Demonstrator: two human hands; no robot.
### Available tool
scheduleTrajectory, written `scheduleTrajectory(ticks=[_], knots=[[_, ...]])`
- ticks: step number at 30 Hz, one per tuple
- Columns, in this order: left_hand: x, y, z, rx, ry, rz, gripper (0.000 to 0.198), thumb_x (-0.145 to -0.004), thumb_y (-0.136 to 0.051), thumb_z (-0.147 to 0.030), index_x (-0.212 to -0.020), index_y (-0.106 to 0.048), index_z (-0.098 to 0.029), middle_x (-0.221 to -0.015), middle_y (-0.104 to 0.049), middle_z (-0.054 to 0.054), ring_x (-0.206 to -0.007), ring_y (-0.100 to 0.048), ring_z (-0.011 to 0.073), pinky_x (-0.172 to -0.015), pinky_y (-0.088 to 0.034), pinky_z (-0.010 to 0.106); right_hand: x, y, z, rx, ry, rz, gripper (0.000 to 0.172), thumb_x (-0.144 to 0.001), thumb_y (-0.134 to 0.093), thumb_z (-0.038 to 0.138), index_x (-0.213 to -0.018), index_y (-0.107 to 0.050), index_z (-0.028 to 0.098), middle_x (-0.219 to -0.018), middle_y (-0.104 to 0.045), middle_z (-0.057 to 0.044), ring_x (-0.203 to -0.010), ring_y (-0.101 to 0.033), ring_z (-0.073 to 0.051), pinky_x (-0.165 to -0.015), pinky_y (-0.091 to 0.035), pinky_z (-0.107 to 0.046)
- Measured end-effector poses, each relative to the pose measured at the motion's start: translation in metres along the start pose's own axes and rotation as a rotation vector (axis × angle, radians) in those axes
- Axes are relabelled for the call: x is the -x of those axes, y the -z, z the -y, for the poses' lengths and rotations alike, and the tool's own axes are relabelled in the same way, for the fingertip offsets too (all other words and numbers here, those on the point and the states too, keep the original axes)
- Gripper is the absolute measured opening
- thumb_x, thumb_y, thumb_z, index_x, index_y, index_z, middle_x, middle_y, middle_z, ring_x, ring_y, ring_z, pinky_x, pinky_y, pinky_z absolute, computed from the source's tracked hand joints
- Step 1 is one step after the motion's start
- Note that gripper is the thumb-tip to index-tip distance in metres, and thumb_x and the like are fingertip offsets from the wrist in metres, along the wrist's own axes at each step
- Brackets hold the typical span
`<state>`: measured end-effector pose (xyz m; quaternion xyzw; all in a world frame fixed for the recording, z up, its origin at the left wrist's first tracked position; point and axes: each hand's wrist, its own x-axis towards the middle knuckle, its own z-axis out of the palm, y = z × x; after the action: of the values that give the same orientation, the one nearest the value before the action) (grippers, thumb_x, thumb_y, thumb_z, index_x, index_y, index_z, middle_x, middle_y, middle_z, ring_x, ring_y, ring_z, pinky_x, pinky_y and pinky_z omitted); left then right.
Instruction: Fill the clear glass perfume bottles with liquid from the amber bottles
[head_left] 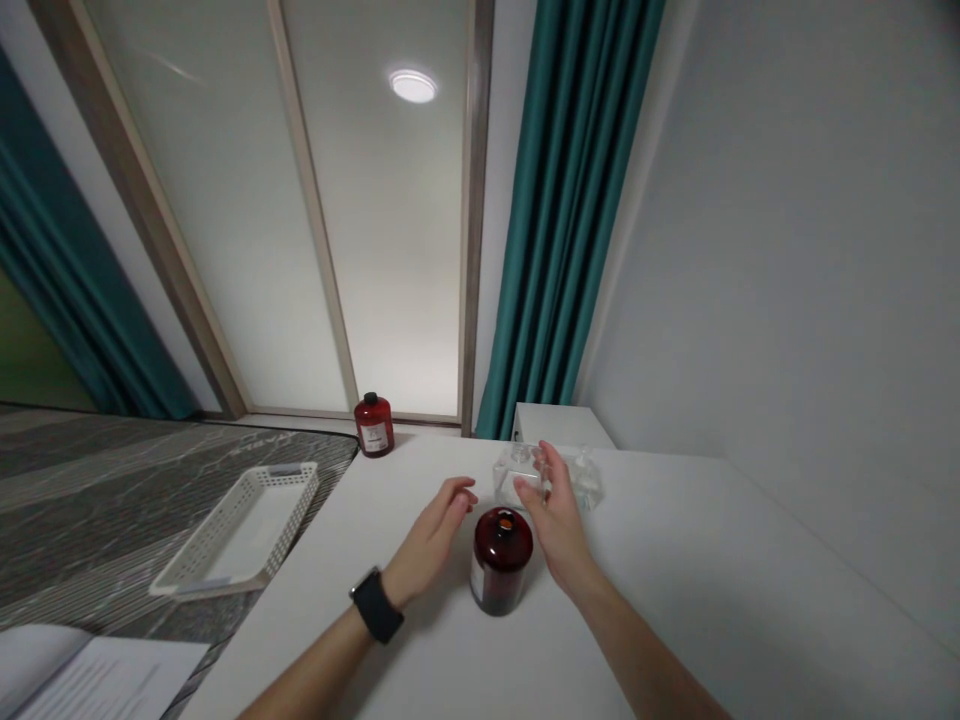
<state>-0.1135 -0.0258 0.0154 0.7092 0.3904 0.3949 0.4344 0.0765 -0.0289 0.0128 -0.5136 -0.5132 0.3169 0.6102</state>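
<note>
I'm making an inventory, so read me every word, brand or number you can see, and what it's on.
No text is readable.
Far red bottle: front label, print too small and blurred.
Near red bottle: side label faces away, nothing legible.
Open book: lines of print, too blurred.

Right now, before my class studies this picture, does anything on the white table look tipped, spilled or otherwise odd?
One small oddity: the nearer red bottle has what looks like an uncapped mouth, while the farther red bottle wears a black cap. Both stand upright, and no spill shows on the white table.
</note>
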Motion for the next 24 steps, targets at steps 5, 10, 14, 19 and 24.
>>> scheduleTrajectory(ticks=[5,10,14,19,24], knots=[[-0.036,0.014,-0.001,0.012,0.063,0.054,0.058,-0.099,-0.026,-0.059,-0.137,-0.043,-0.018,-0.113,-0.063,0.011,-0.104,-0.059,0.0254,-0.102,-0.040,0.046,-0.008,0.003,0.004,-0.152,0.036,0.159,0.070,-0.079,-0.072,0.042,-0.139,-0.038,0.027,-0.147,-0.043,-0.012,-0.136,-0.044,-0.029,-0.109,-0.041,-0.047],[-0.058,0.013,-0.014,0.055,0.037,0.085,0.064,-0.099,-0.024,-0.063,-0.145,-0.037,-0.020,-0.134,-0.057,0.013,-0.112,-0.053,0.0260,-0.099,-0.039,0.043,-0.019,0.002,0.009,-0.249,0.108,0.290,0.065,-0.076,-0.078,0.031,-0.132,-0.045,0.033,-0.141,-0.048,-0.006,-0.128,-0.051,-0.026,-0.105,-0.045,-0.042],[-0.062,0.001,-0.026,0.186,0.079,0.088,0.066,-0.097,-0.025,-0.067,-0.143,-0.039,-0.021,-0.117,-0.062,0.011,-0.092,-0.057,0.0218,-0.076,-0.044,0.034,-0.025,-0.001,0.010,-0.247,0.130,0.313,0.066,-0.074,-0.080,0.028,-0.131,-0.046,0.033,-0.138,-0.051,-0.005,-0.127,-0.052,-0.026,-0.107,-0.044,-0.043],[-0.060,-0.013,-0.030,0.345,0.027,0.091,0.065,-0.095,-0.030,-0.070,-0.135,-0.039,-0.019,-0.101,-0.058,0.007,-0.070,-0.052,0.0149,-0.058,-0.042,0.026,-0.022,0.004,0.014,-0.244,0.132,0.386,0.069,-0.082,-0.074,0.037,-0.140,-0.037,0.035,-0.144,-0.049,-0.005,-0.128,-0.053,-0.025,-0.109,-0.043,-0.044],[-0.056,-0.014,-0.025,0.263,-0.070,0.017,0.066,-0.098,-0.028,-0.067,-0.141,-0.033,-0.017,-0.095,-0.056,0.006,-0.069,-0.050,0.0153,-0.064,-0.045,0.030,-0.024,0.011,0.026,-0.093,0.083,0.298,0.056,-0.094,-0.053,0.053,-0.144,-0.041,0.031,-0.154,-0.040,-0.006,-0.143,-0.037,-0.026,-0.117,-0.031,-0.046]])
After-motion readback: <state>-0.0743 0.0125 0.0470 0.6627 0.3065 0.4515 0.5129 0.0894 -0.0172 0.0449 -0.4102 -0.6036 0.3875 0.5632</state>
